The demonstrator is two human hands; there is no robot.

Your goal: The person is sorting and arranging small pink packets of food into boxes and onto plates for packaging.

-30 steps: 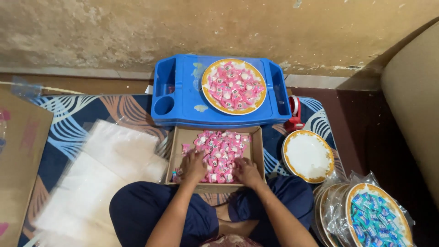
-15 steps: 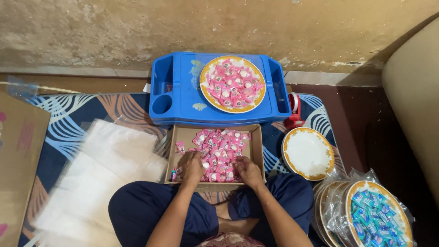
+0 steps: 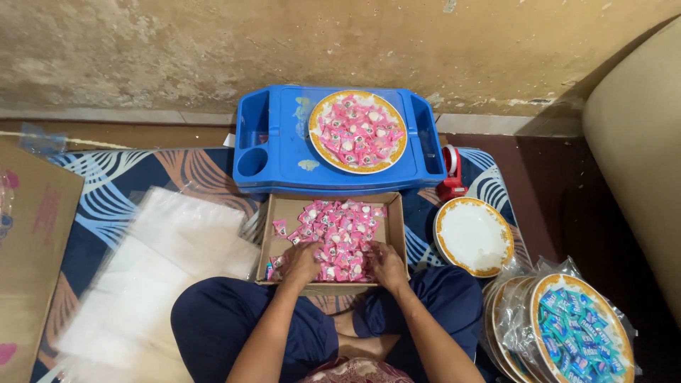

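Seated person, legs crossed in dark blue trousers, viewed from above. Both forearms reach forward into a shallow cardboard box [image 3: 333, 241] that lies on the patterned mat [image 3: 142, 177] just ahead of the knees.

Left hand [image 3: 300, 264] rests palm down in the near left part of the box, on the pink sweets [image 3: 340, 237]. Fingers bent and close together over the wrappers; cannot tell whether any sweet is gripped.

Right hand [image 3: 386, 266] sits palm down at the near right corner, touching the sweets' edge. Fingers curled, tips among the wrappers; grip not visible either.

Sweets fill the box's middle and right; a few strays lie at its left side, bare cardboard around them.

Left of the box: a stack of clear plastic bags [image 3: 149, 276], blurred. Further left, a flat cardboard sheet [image 3: 28, 234].

Right of the box: a white plate [image 3: 474, 236] with gold rim. Near right corner: a bagged plate of blue sweets [image 3: 578, 333] on top of stacked plates.

Beyond the box, touching its far edge: a blue tray [image 3: 284, 152] bearing a gold-rimmed plate [image 3: 314, 135] heaped with pink sweets. A red tape dispenser [image 3: 451, 174] stands just right of the tray. Behind, a rough wall [image 3: 213, 50].
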